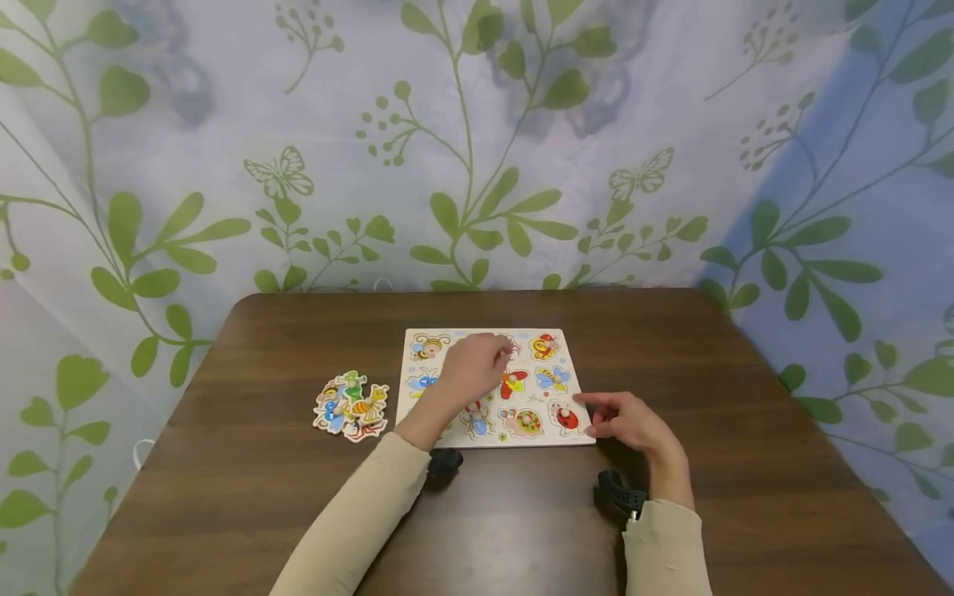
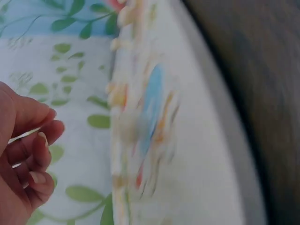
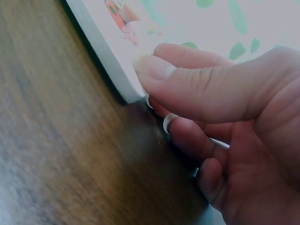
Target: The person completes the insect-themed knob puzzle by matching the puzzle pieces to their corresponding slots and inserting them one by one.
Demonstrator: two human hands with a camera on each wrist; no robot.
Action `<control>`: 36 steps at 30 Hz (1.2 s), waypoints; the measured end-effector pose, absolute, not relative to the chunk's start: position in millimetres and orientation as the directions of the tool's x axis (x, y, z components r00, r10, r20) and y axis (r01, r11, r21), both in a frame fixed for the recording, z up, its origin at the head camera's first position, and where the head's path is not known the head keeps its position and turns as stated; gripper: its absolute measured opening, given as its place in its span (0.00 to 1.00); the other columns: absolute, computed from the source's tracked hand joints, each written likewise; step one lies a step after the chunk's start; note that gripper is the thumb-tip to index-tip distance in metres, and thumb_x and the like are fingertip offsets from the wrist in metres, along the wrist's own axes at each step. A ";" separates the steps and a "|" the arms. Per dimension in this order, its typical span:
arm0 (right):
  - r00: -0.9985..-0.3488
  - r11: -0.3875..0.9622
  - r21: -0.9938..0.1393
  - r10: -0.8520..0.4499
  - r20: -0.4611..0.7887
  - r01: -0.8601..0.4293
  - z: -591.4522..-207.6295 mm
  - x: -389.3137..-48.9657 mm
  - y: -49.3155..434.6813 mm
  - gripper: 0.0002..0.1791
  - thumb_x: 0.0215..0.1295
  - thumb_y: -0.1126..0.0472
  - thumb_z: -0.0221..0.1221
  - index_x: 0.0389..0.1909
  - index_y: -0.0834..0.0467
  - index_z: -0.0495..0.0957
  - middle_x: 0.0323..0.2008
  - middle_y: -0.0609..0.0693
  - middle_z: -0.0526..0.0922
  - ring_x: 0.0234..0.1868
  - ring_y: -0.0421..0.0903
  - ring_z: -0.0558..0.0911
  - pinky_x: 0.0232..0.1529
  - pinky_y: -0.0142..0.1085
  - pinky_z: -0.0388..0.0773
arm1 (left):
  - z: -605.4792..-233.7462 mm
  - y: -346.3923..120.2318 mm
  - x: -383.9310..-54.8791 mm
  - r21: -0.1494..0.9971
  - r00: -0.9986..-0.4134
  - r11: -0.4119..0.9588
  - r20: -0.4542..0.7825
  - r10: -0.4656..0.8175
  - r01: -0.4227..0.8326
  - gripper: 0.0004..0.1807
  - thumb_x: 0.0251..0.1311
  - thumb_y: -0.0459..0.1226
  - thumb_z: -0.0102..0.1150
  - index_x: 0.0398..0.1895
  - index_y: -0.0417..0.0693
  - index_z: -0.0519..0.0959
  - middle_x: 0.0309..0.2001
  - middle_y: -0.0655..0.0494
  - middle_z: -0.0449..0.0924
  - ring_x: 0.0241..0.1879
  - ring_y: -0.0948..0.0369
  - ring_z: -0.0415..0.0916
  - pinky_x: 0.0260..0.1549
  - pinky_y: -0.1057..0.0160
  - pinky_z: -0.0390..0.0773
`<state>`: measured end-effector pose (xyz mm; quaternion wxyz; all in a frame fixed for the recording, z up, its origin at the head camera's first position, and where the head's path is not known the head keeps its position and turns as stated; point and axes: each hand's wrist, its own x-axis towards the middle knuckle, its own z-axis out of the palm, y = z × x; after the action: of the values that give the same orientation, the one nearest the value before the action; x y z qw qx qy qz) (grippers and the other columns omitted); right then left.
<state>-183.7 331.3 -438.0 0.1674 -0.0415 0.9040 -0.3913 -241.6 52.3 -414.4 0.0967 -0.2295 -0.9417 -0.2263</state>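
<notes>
A white wooden peg puzzle board (image 1: 484, 443) with colourful insect pictures lies on the brown table. Over its middle hovers my left hand (image 1: 477, 364), hiding some of the pictures. In the left wrist view, the bent fingers (image 2: 40, 145) of that hand hold nothing, and the board with its round pegs appears beside them. My right hand (image 1: 629, 418) grips the board at its near right corner. The right wrist view has the thumb (image 3: 161, 70) on the corner and other fingers curled below the edge. A ladybug piece (image 1: 565, 415) sits near this hand.
Left of the board, a small pile of loose insect pieces (image 1: 350, 406) lies on the table (image 1: 291, 513). A fabric backdrop (image 1: 335, 199) with green leaves hangs behind the table. Dark wrist devices (image 1: 622, 494) show below the forearms.
</notes>
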 end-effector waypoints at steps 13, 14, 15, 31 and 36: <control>-0.942 0.688 -0.720 -0.176 -0.287 0.091 -441.1 -184.8 324.9 0.30 0.54 0.65 0.68 0.61 0.54 0.76 0.28 0.51 0.74 0.32 0.47 0.70 0.32 0.35 0.67 | -384.5 -63.7 -246.7 0.300 -0.988 0.945 -0.043 0.147 0.127 0.09 0.63 0.47 0.58 0.33 0.52 0.80 0.34 0.54 0.82 0.29 0.54 0.75 0.25 0.55 0.73; -0.942 0.688 -0.720 -0.175 -0.287 0.092 -440.5 -184.7 324.5 0.30 0.54 0.65 0.69 0.61 0.54 0.77 0.28 0.51 0.74 0.32 0.47 0.70 0.32 0.35 0.67 | -383.5 -73.8 -246.7 0.284 -0.989 0.953 -0.075 0.127 0.101 0.09 0.62 0.47 0.58 0.31 0.52 0.80 0.33 0.54 0.81 0.29 0.54 0.75 0.26 0.54 0.73; -0.942 0.688 -0.720 -0.175 -0.288 0.092 -439.9 -184.7 324.3 0.30 0.54 0.65 0.69 0.61 0.54 0.77 0.28 0.51 0.73 0.32 0.47 0.70 0.32 0.35 0.67 | -381.9 -83.0 -246.0 0.266 -0.988 0.961 -0.108 0.111 0.079 0.10 0.61 0.46 0.58 0.29 0.51 0.79 0.32 0.54 0.80 0.29 0.54 0.75 0.26 0.53 0.73; -0.941 0.718 -0.692 -0.180 -0.286 0.073 -438.7 -184.2 327.0 0.30 0.55 0.63 0.68 0.62 0.54 0.76 0.29 0.51 0.74 0.32 0.47 0.70 0.32 0.35 0.67 | -386.1 -133.7 -239.1 0.155 -0.929 0.987 -0.370 0.009 -0.052 0.21 0.53 0.43 0.65 0.49 0.41 0.80 0.48 0.41 0.81 0.41 0.48 0.76 0.39 0.44 0.74; -0.944 0.725 -0.685 -0.173 -0.280 0.071 -440.3 -184.5 329.0 0.30 0.55 0.64 0.68 0.62 0.54 0.76 0.29 0.51 0.73 0.32 0.48 0.70 0.32 0.35 0.67 | -387.9 -128.5 -239.1 0.169 -0.935 0.985 -0.352 0.035 -0.027 0.22 0.49 0.43 0.68 0.47 0.41 0.80 0.43 0.43 0.82 0.37 0.50 0.75 0.37 0.45 0.75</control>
<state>-184.5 329.0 -440.3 0.1645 -0.0279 0.9141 -0.3695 -239.1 -128.5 -387.9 -0.1799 -0.0019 -0.9799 -0.0859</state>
